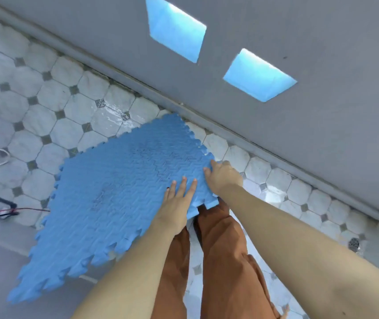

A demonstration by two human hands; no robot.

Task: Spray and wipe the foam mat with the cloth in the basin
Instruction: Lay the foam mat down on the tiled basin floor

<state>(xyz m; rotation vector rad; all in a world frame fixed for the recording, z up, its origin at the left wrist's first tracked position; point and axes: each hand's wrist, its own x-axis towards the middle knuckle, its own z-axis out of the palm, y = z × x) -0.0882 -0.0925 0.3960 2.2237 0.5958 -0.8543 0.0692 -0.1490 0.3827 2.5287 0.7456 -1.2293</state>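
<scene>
Blue foam mat (119, 194), centre, tilted above tiled floor (46, 93). My left hand (176, 208), at its 5 o'clock corner, lies flat, fingers straight and apart; my right hand (224, 178), 3 o'clock, grips its edge.

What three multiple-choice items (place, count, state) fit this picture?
1. Where on the blue interlocking foam mat are the left hand and right hand?
A. corner nearest the person
B. far corner
C. middle
2. How many bright rectangular openings has the grey wall?
A. one
B. two
C. four
3. How do the left hand's fingers lie?
A. straight on the mat
B. in an empty fist
C. around a cloth
1A: both hands meet at that near corner. 2B: two openings show. 3A: they lie flat on the foam.
</scene>
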